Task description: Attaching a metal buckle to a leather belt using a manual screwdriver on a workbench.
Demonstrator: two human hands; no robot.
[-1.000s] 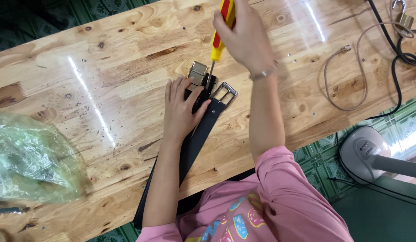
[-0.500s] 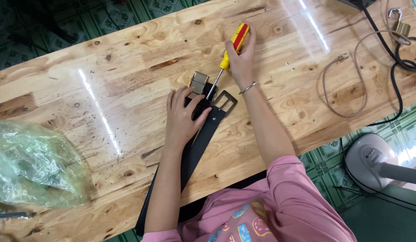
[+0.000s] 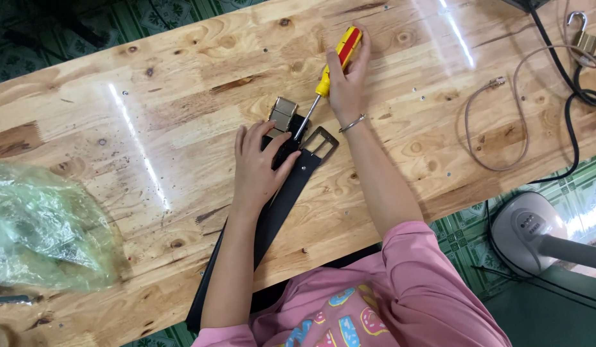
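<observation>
Head view: the long black leather belt point(image 3: 272, 212) is pinned flat on the pale wooden worktop point(image 3: 150, 128) by the left hand point(image 3: 259, 168), fingers spread. The yellow-and-red-handled screwdriver point(image 3: 330, 67) is gripped by the right hand point(image 3: 348, 80), tip at the metal buckle point(image 3: 298, 135) (best kept steady, pressure straight down).

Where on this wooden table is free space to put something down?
Bare wood lies between the plastic bag and the left hand, and between the right hand and the brown cable. Around the belt and buckle it is crowded.

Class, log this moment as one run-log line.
left hand: presses black belt | right hand: grips screwdriver, tip at buckle | surface: wooden table
</observation>
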